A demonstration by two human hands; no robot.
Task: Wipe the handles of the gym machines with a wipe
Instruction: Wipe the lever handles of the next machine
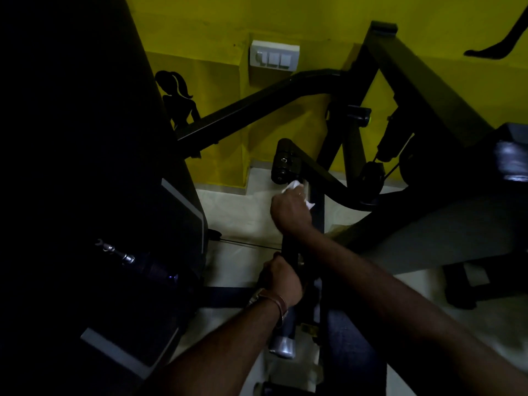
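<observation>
Right hand (290, 211) curled around white wipe (294, 186) on the black handle bar (317, 207), just below a dark roller pad (283, 161) | left hand (281, 277) grips the same bar lower down (wristband visible) | yellow wall (328, 18) behind

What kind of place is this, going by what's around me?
Most likely a small gym. A black weight machine frame stands against a yellow wall bearing a fitness silhouette decal, and the right hand holds a white wipe at a machine bar.

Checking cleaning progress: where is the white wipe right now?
Centre of the head view: the white wipe is bunched in the right hand, just below the black padded roller.
</observation>
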